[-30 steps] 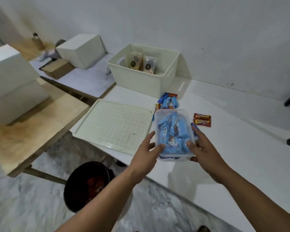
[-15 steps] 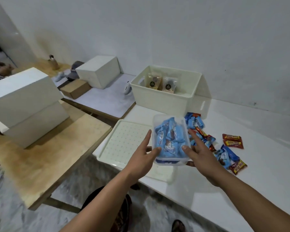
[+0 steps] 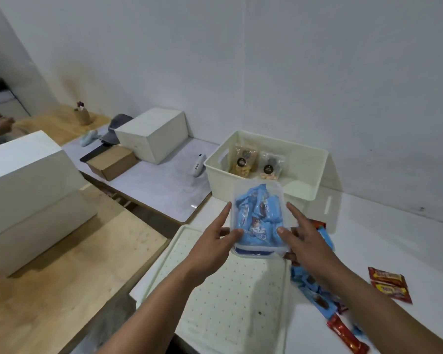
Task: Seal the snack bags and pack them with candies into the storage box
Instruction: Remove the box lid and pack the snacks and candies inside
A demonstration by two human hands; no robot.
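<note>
1. The storage box (image 3: 264,185) stands at the back of the table with two snack bags (image 3: 256,163) inside.
2. The lidded tub (image 3: 257,218) of blue candies is held up just short of it, left hand (image 3: 215,246) and right hand (image 3: 304,241) pinching its sides, forefingers straight.
3. Likely step: packing candies; next, lower the tub beside the bags.
4. Whether the bags are sealed is hard to make out.

We see a dim, even, cool light with a bluish-grey cast. Soft shadows lie under the forearms on the perforated cream tray (image 3: 215,302) and beside the cream plastic storage box (image 3: 264,185). Wide-angle bending curves the edges; fine detail looks smeared and slightly blurred throughout.
</note>
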